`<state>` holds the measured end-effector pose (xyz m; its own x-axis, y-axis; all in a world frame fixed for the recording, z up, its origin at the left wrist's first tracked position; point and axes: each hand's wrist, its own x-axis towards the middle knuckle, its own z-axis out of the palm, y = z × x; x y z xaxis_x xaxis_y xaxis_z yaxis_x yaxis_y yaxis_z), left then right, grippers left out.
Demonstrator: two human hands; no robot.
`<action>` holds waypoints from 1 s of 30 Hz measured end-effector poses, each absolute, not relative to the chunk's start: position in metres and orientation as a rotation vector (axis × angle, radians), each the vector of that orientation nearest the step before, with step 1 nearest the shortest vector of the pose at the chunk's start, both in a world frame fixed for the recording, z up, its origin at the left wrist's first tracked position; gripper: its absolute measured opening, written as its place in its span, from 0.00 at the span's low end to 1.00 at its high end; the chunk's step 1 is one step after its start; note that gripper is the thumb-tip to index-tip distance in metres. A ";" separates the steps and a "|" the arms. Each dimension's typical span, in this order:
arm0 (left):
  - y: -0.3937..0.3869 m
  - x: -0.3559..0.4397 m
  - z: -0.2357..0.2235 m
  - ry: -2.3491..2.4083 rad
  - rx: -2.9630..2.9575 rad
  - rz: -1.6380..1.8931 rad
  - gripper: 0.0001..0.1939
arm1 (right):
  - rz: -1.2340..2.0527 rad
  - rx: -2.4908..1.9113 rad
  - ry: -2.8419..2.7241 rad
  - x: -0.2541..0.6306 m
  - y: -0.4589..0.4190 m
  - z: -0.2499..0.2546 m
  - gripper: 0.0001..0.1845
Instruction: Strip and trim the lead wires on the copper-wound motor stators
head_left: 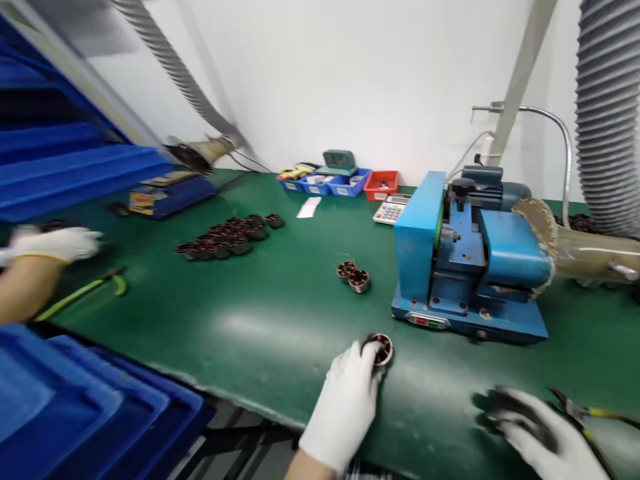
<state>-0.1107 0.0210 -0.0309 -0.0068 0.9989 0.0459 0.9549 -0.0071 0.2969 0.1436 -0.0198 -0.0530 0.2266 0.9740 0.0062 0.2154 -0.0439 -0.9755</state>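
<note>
My left hand [347,397], in a white glove, is closed on a small motor stator [384,351], a metal ring with copper windings, at the table's front. Two more stators [353,277] sit touching each other farther back. My right hand [540,430], gloved in white with dark fingers, is low on the right and smeared by motion. Its fingers look bent, but whether they hold anything is unclear. Beside it lie cutting pliers [575,410] with yellow-green handles.
A blue grinding machine [465,260] stands right of centre, with a duct behind. Several stators [230,237] are grouped at left. Another person's gloved hand [60,245] is near other pliers [83,291]. Blue trays [100,400] border the left; small bins [345,187] and a calculator [391,209] stand behind.
</note>
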 end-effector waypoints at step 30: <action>-0.001 -0.030 -0.055 1.429 2.059 0.682 0.52 | 1.402 -1.449 -1.158 0.115 0.021 -0.034 0.04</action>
<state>-0.0299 -0.0010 -0.0549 0.3104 0.9452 0.1015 0.6734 -0.2940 0.6783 0.1148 0.0208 -0.0344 -0.0303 0.9624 -0.2701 0.0836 -0.2668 -0.9601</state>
